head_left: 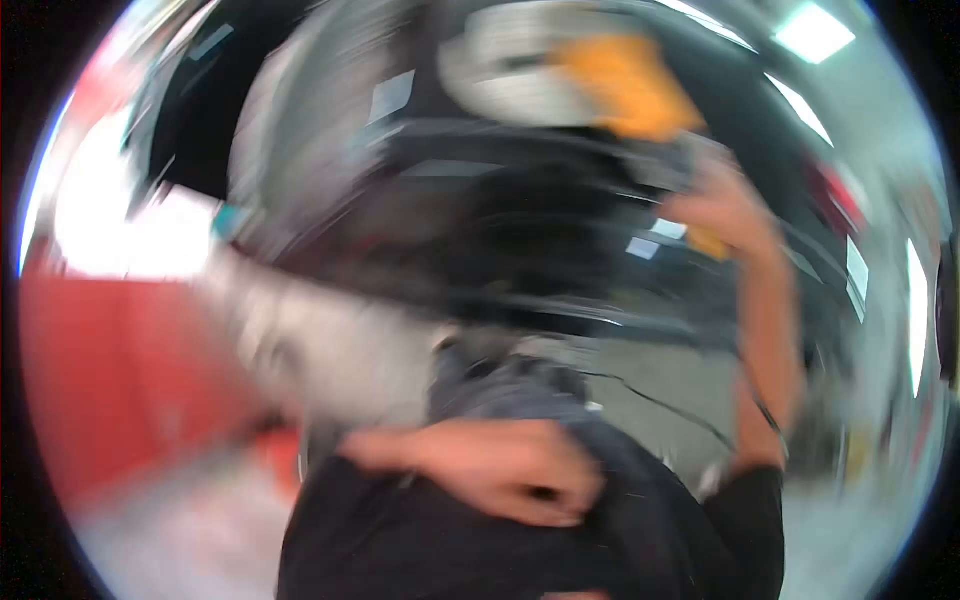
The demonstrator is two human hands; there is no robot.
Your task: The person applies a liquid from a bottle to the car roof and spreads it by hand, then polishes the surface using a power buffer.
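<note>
The whole view is smeared by motion. My left hand [500, 470] is low in the middle with its fingers curled, pressed against a grey-blue cloth [520, 385] that lies over a black garment [420, 540]. My right hand [722, 205] is raised at the upper right, its forearm upright, up against a large dark blurred shape [520, 220]. A small yellow piece [708, 242] shows just under its fingers. Whether that hand grips anything is lost in the blur. An orange patch [625, 85] sits above it on a pale rounded form.
A red surface [120, 380] fills the left side, with a bright white area [110, 220] above it. Ceiling lights [812, 32] show at the top right. Grey floor [680, 390] with a thin dark cable lies between my arms.
</note>
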